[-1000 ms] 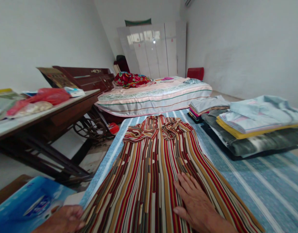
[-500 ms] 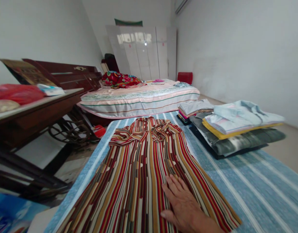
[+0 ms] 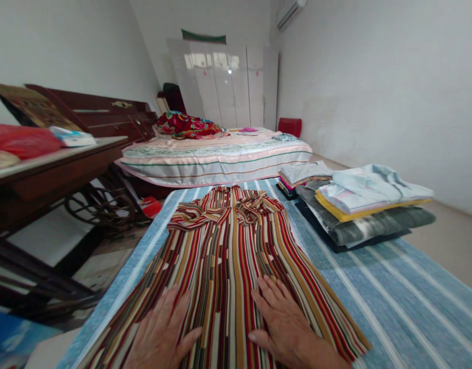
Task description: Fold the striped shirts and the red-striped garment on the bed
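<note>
A striped dress (image 3: 220, 277) in red, tan, cream and dark brown lies spread out, its collar at the far end. Both sleeves are folded inward over its upper front. My left hand (image 3: 162, 328) is on or just over the lower left of the dress, fingers stretched and thumb apart. On the right side of the skirt, my right hand (image 3: 284, 320) rests flat with its fingers extended. Neither hand grips the cloth. Beneath the dress is a surface covered by a blue cloth with white stripes (image 3: 335, 302).
Folded clothes (image 3: 370, 205) are stacked at the right, with a smaller pile (image 3: 303, 174) behind them. A bed (image 3: 220, 159) stands beyond, before a white wardrobe (image 3: 231, 84). To the left is a sewing machine table (image 3: 66, 164) bearing a red plastic bag (image 3: 24, 142).
My left hand has come into view over the dress's lower left. My right hand stays flat in nearly the same place. The camera view has shifted slightly.
</note>
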Motion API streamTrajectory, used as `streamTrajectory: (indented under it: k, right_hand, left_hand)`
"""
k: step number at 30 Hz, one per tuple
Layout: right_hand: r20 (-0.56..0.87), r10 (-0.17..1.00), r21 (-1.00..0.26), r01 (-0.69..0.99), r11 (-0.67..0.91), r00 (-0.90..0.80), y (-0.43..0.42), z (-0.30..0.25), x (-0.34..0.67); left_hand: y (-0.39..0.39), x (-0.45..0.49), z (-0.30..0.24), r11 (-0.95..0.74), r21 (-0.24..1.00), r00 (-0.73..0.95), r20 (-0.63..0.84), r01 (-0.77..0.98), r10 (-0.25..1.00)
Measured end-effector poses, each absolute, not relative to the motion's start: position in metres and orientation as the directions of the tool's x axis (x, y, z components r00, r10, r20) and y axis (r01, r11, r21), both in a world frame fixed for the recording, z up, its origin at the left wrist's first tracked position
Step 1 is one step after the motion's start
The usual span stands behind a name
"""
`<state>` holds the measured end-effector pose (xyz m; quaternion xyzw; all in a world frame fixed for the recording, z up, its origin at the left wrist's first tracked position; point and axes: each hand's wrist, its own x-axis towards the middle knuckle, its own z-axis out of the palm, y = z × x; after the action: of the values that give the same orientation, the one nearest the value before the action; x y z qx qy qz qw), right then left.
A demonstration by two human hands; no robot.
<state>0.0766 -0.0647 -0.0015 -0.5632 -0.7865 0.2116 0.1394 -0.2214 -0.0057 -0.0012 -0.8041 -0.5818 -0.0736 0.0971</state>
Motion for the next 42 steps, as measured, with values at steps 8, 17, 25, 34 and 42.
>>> streamTrajectory:
  k: [8,17,25,34,42]
  right_hand:
    - [-0.005,0.943,-0.467,0.835,0.292,-0.332,-0.066,-0.005,0.077]
    - [-0.028,0.947,-0.458,0.846,0.273,-0.320,-0.066,-0.007,0.076]
    - [-0.015,0.949,-0.401,0.872,0.282,-0.314,-0.069,-0.012,0.075]
    - [0.003,0.952,-0.341,0.894,0.289,-0.307,-0.071,-0.020,0.073]
    - [0.121,0.940,-0.243,0.908,0.340,-0.320,-0.071,-0.038,0.077]
  left_hand:
    - [-0.012,-0.203,-0.018,-0.282,-0.194,0.300,0.067,0.939,0.952]
    - [-0.019,-0.237,-0.020,-0.170,-0.159,0.207,0.255,0.972,0.944]
    - [-0.028,-0.233,-0.010,-0.002,-0.272,0.049,0.166,0.962,0.985]
    - [-0.037,-0.243,-0.012,0.056,-0.215,-0.004,0.235,0.975,0.972]
    - [-0.027,-0.233,0.000,0.009,-0.165,0.039,0.282,0.986,0.959]
